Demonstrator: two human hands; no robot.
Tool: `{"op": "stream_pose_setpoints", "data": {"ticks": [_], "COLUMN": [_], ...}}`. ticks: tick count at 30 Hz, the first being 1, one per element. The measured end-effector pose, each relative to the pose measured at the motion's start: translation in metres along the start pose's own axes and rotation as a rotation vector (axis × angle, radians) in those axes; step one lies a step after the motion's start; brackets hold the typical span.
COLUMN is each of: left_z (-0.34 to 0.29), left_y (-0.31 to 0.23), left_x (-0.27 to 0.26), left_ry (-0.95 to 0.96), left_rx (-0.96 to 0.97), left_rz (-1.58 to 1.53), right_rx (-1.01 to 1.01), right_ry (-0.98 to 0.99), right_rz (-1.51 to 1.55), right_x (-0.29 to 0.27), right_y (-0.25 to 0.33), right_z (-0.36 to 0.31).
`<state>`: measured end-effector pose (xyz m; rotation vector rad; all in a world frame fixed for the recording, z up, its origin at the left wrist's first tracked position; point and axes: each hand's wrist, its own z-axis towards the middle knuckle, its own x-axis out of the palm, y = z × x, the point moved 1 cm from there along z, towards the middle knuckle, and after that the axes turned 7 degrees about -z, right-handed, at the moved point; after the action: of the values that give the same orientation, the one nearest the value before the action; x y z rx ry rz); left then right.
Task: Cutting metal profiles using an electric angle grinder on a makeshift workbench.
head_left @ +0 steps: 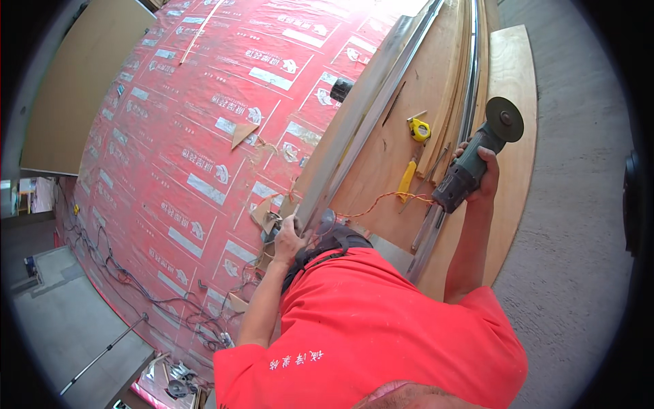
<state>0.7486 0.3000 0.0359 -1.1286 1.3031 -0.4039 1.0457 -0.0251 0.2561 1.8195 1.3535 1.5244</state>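
Note:
My right hand (488, 172) is wrapped round the body of a dark green angle grinder (463, 174), held up over the right side of the boards. Its round cutting disc (505, 118) points away from me, and a twisted red-and-yellow cord (381, 198) trails from its rear end. My left hand (288, 240) is closed at the near end of a long grey metal profile (361, 143), which runs away from me along the bench's left edge. Between the two hands, a yellow tape measure (420, 130) and a yellow utility knife (407, 180) lie on the wooden board (381, 163).
Long wood strips (449, 88) and a shiny metal strip (470, 75) run along the bench. Red printed sheeting (204, 136) covers the floor at left, with tangled cables (136, 286) and a triangular wood offcut (242, 133) on it. A grey wall (572, 170) stands at right.

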Motion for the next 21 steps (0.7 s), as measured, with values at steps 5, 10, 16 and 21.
{"op": "stream_pose_setpoints", "data": {"ticks": [5, 10, 16, 21], "left_z": [-0.009, -0.064, -0.082, 0.038], "left_y": [0.009, 0.036, 0.069, 0.011], "left_x": [-0.041, -0.056, -0.021, 0.023], "left_ry": [-0.060, -0.050, -0.117, -0.030], "left_rx": [-0.114, -0.149, -0.083, -0.064], "left_rz": [0.097, 0.084, 0.129, 0.178], "right_rx": [0.024, 0.136, 0.145, 0.047], "right_ry": [-0.005, -0.017, -0.066, -0.051], "right_rz": [-0.035, -0.039, -0.037, -0.047], "right_x": [-0.012, -0.018, -0.009, -0.013], "right_y": [0.001, -0.009, -0.013, -0.005], "right_z": [0.012, 0.018, 0.014, 0.001]}}
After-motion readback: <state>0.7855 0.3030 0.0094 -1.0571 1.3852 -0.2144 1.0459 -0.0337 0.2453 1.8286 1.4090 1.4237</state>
